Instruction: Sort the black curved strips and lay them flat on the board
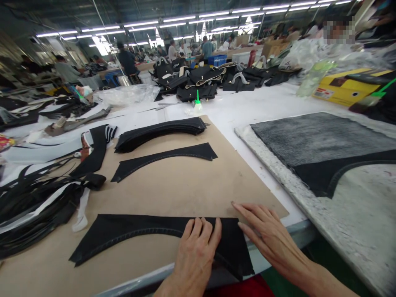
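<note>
A curved black fabric piece point(123, 227) lies on brown board point(173, 181) at the front, its right end reaching over the table edge. My left hand point(198, 243) rests on top of it, fingers laid along its upper border. Beside its right end is my right hand point(262, 231), fingers stretched out, the thumb at the fabric's edge. Farther up the board lies another curved black piece point(163, 159), and behind that a stack of similar pieces point(161, 132). Both palms face down, so their undersides are hidden.
Black and white strips point(46, 202) are heaped at the left. On the right, a pale slab point(361, 218) bears black fabric point(328, 136). A green-tipped bottle point(198, 105) stands behind the board, near piled black bags point(198, 78). A yellow box point(346, 93) sits at the back right.
</note>
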Tool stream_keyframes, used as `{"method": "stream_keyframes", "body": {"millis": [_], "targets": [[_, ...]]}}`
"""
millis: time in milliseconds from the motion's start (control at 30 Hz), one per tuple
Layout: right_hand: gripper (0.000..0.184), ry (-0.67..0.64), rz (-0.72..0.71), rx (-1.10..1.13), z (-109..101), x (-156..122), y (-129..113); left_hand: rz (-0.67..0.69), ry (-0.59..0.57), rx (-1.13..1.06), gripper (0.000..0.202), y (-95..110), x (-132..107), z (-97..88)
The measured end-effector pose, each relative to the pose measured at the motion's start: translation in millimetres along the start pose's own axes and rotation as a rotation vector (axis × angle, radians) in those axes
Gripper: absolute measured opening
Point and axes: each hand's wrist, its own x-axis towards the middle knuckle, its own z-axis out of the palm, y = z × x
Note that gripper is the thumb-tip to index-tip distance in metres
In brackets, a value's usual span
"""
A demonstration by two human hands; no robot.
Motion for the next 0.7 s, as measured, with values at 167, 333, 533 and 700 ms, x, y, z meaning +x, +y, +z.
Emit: {"method": "stream_keyframes", "body": {"millis": [167, 333, 533, 700], "targets": [[0.036, 0.015, -0.083, -0.065, 4.0, -6.7, 2.4, -0.034, -0.002, 0.008, 0.054, 3.1, -2.7, 3.4], [0.032, 0.079, -0.114, -0.101, 8.9, -5.3, -0.4, -0.007, -0.02, 0.008, 0.054, 3.4, -0.6, 1.1], [0.04, -0.052, -0.103, -0.063, -0.4, -6.7, 9.7, -0.064, 0.054, -0.181, 0.06, -4.4, -3.2, 1.3], [0.04, -0.009, -0.018, 0.005, -0.5, -4.2, 3.8, -0.129, 0.162, -0.416, 0.054, -14.2, -10.7, -1.8]]}}
